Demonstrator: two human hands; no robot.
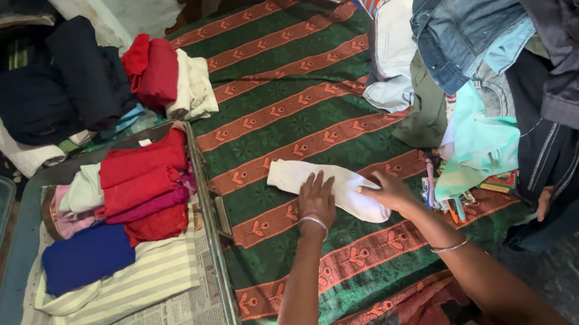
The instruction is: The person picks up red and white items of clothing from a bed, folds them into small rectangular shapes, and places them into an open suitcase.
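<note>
A white cloth (291, 173), folded into a narrow strip, lies on a green and red striped bedspread (279, 82). My left hand (316, 196) presses flat on the middle of it, fingers spread. My right hand (386, 191) rests on its right end, fingers on the fabric. Both wrists wear thin bangles.
An open metal trunk (218, 269) at left, lined with newspaper, holds folded red, blue, pink and striped clothes (137, 194). Behind it lie dark, red and cream folded clothes (158, 72). A large heap of unfolded clothes (481, 33), with denim and dark garments, fills the right side.
</note>
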